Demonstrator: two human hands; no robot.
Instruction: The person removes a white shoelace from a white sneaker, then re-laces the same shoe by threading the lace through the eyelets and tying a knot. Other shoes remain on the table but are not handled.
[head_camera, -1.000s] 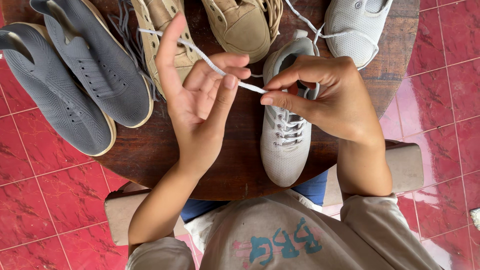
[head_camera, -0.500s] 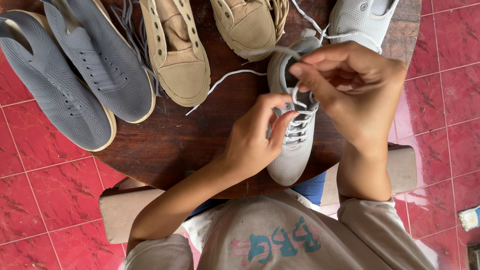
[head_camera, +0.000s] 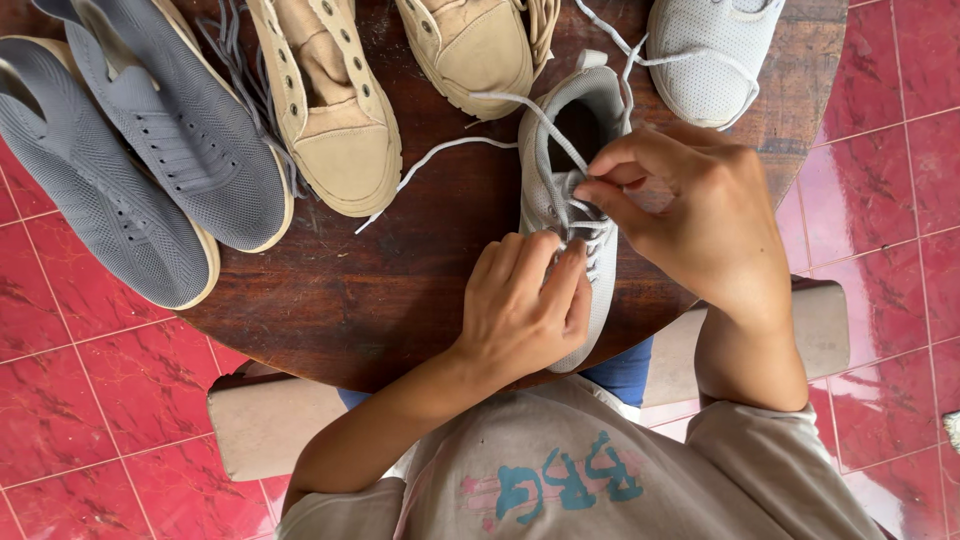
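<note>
— What are the hands doing?
— The right hand (head_camera: 700, 215) pinches a white lace (head_camera: 530, 112) at the eyelets of a light grey shoe (head_camera: 575, 215); the left hand (head_camera: 525, 305) lies curled over the shoe's toe end, fingers pressing the lacing.

— And where is the shoe?
— Under both hands, at the near edge of a round wooden table (head_camera: 400, 290). Beyond it lie two tan shoes (head_camera: 340, 120) and two dark grey shoes (head_camera: 150, 170) — plus another light grey shoe (head_camera: 710, 60), top right.

My left hand (head_camera: 525, 305): palm down, fingers curled, tips pinched. My right hand (head_camera: 690, 215): arched over, thumb and forefinger pinched, wrist bent.
</note>
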